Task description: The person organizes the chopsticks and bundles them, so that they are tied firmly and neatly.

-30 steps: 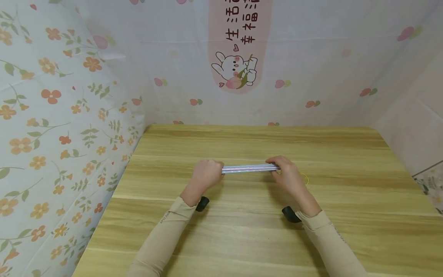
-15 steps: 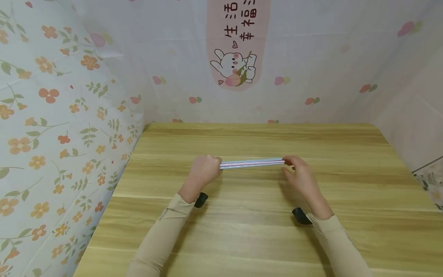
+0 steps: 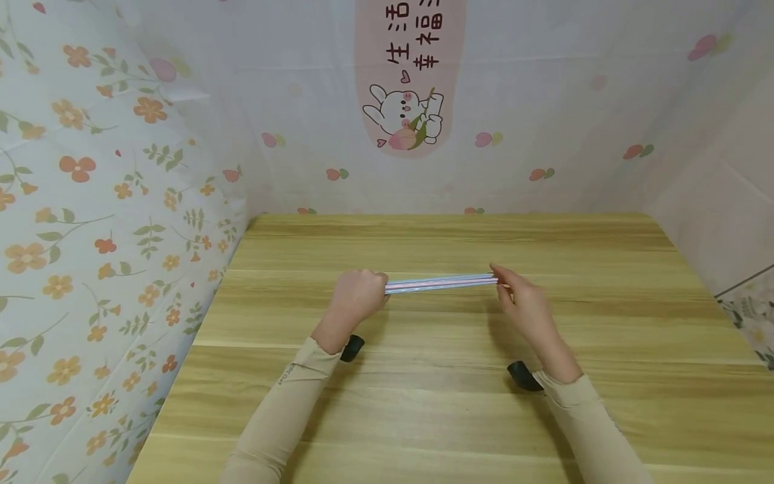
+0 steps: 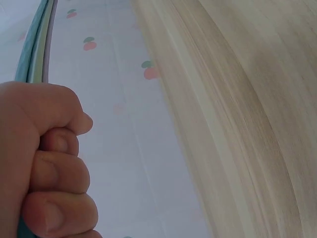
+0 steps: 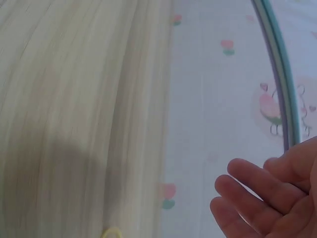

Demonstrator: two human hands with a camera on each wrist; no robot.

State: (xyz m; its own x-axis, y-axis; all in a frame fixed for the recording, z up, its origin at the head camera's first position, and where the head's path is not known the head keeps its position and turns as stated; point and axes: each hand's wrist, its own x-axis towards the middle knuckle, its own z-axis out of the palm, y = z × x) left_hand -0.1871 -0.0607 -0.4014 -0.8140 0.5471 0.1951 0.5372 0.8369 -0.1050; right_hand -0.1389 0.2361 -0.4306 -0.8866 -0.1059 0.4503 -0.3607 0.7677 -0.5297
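A bundle of thin straws, pale blue, pink and purple, is held roughly level above the wooden table. My left hand grips its left end in a fist. The left wrist view shows the curled fingers round the straws. At the other end is my right hand, its index finger and thumb beside the straw tips. In the right wrist view its fingers are loosely extended, and the straws run to the hand. Exact contact there is partly hidden.
The wooden table spreads beneath both hands, with a printed cloth behind and a floral cloth on the left. Part of a yellow loop shows at the bottom of the right wrist view. Dark wrist mounts sit under the forearms.
My right hand has slid right, from around the straws to their right tips, uncovering more of their length. Its index finger has since lifted slightly. The left hand keeps its grip.
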